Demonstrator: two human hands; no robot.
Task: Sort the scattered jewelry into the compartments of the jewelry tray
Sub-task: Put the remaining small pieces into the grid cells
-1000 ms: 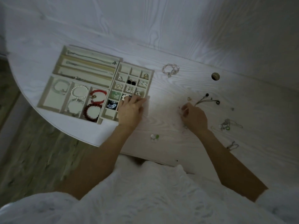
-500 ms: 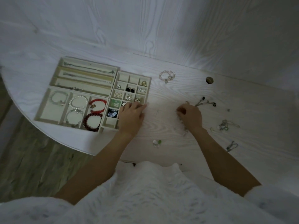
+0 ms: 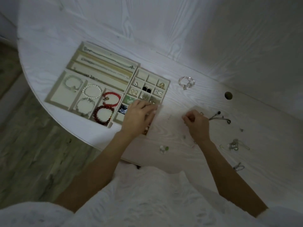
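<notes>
The white table carries the jewelry tray at its left end. The left hand lies flat over the tray's near right compartments, fingers straight. Right of the tray, the right hand is curled; what it holds cannot be told. Beyond the tray's far right corner lies a clear bracelet.

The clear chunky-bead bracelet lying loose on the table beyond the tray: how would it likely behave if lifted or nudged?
The clear chunky-bead bracelet would probably sag out of its ring shape, since it looks like separate strung beads. Pushed across the white wood-grain table, it would likely slide rather than roll, as it lies flat. It seems light.
</notes>
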